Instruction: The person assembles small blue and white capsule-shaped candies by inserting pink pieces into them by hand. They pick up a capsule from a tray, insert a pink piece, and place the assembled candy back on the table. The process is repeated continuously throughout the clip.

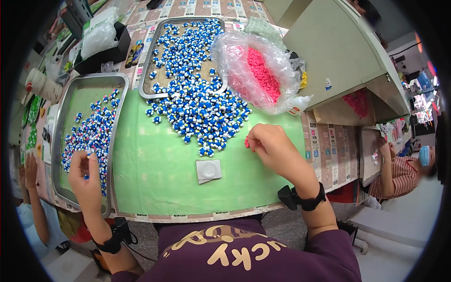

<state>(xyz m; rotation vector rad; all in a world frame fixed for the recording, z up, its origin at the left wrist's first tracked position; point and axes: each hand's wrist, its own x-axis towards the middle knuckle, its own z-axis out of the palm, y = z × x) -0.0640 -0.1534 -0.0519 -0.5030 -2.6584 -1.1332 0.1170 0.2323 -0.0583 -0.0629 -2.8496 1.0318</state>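
My left hand (85, 176) is over the left metal tray (123, 87), its fingertips pinched on a small blue-and-white piece (89, 153). Many small blue, white and pink pieces (94, 124) lie in that tray below and beyond it. My right hand (271, 143) is above the green mat (155, 178), with thumb and fingers closed on a small pink piece (247, 142). Left of this hand spreads a heap of blue-and-white pieces (202, 115), spilling from the rear metal tray (146, 77) onto the mat. A small stack of whitish square pads (208, 170) lies near the mat's middle.
Beyond my right hand lies an open clear plastic bag (230, 61) of pink pieces (263, 73), with a white bottle (300, 103) beside it. A grey cabinet (333, 51) stands at right. A black box (105, 51) stands far left. Other people sit at both sides.
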